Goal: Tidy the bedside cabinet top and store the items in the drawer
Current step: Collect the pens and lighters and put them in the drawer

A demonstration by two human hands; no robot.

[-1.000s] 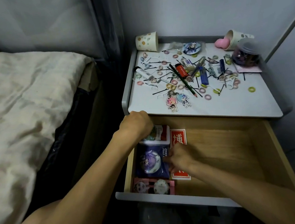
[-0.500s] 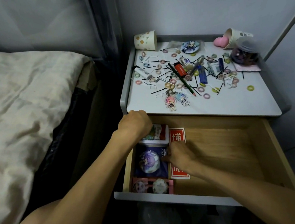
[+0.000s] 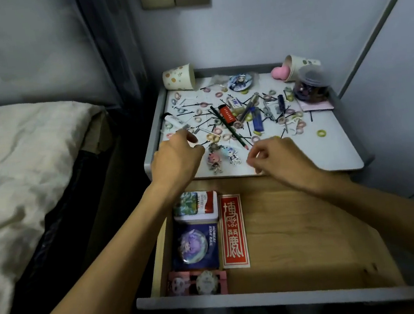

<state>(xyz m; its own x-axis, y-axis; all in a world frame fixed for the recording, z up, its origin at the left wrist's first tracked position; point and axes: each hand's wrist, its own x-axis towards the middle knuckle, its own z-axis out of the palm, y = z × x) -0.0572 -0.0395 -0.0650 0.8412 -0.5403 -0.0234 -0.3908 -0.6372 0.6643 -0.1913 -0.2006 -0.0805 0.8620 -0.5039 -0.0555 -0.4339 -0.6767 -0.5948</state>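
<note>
The white cabinet top (image 3: 330,147) is strewn with small hair rings, black hairpins, a green pencil (image 3: 228,128), a red lighter (image 3: 227,114), a blue lighter (image 3: 257,122) and two figure keychains (image 3: 222,156). My left hand (image 3: 177,158) hovers over the front left of the top, fingers loosely curled, holding nothing. Just right of the keychains, my right hand (image 3: 276,157) hovers with its fingers curled and nothing visible in them. Below, the open wooden drawer (image 3: 302,244) holds a small tin (image 3: 196,206), a blue badge card (image 3: 194,247), a red card (image 3: 233,232) and a pink packet (image 3: 198,283).
Two paper cups lie on their sides at the back, one (image 3: 179,78) left, one (image 3: 299,66) right with a pink sponge (image 3: 280,73). A clear jar (image 3: 312,89) stands at the back right. A bed (image 3: 19,166) is to the left.
Both hands have lifted out of the drawer and moved up over the front of the cabinet top. The items in the drawer now lie uncovered.
</note>
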